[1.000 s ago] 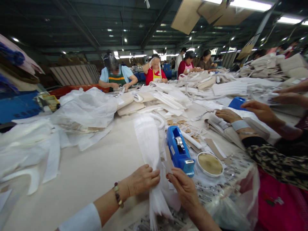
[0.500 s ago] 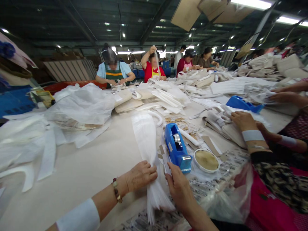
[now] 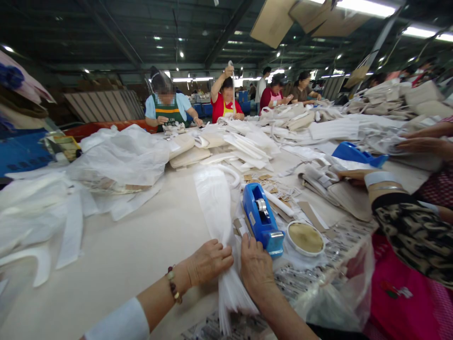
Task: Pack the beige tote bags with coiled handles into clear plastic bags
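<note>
A gathered bundle of thin white plastic film sheets (image 3: 211, 200) lies on the table, its near end fanned out. My left hand (image 3: 212, 262), with a beaded bracelet at the wrist, is closed around the bundle's narrow waist. Just to the right, my right hand (image 3: 255, 264) has its back turned up and its fingers curled down. It is beside small white and brown strips (image 3: 240, 225); whatever its fingertips hold is hidden. A blue tape dispenser (image 3: 262, 219) stands right behind that hand. To the dispenser's right sits a round white dish (image 3: 306, 238) with a tan pad inside.
White plastic film (image 3: 120, 156) is heaped at the left. Folded beige and white pieces (image 3: 240, 141) pile up across the table's far side. At the right, a co-worker's sleeved arm (image 3: 399, 212) reaches over folded beige pieces (image 3: 329, 184), near another blue tape dispenser (image 3: 359, 153).
My right hand has turned over from the strip's edge, with its fingers now curled downward. My left hand stays on the bundle. The co-worker's arm at the right has shifted.
</note>
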{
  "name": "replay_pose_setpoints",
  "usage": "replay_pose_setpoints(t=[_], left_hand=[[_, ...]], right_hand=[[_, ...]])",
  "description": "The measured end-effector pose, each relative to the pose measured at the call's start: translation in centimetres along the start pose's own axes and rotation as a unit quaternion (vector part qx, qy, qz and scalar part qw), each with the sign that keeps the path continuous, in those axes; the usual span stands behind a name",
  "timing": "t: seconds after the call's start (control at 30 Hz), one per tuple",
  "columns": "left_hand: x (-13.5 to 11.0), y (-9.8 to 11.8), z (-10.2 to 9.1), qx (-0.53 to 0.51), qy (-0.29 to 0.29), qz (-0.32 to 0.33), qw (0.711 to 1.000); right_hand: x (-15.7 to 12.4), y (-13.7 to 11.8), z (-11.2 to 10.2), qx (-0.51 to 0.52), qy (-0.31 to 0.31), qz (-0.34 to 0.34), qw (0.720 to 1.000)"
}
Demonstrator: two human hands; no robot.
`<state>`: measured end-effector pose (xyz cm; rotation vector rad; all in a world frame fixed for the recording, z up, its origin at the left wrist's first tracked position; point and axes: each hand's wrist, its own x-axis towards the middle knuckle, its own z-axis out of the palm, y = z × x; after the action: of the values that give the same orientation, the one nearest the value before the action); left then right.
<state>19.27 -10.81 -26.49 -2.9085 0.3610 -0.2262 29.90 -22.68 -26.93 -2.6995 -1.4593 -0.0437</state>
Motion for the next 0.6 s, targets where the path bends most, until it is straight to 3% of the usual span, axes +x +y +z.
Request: replay_pose_setpoints(t=[0.6], left_hand=[[-0.1,0.0,0.5,-0.017,0.012,-0.011,1.0]], right_hand=[[1.6,-0.9,-0.3,-0.018,0.016,-0.016,1.0]])
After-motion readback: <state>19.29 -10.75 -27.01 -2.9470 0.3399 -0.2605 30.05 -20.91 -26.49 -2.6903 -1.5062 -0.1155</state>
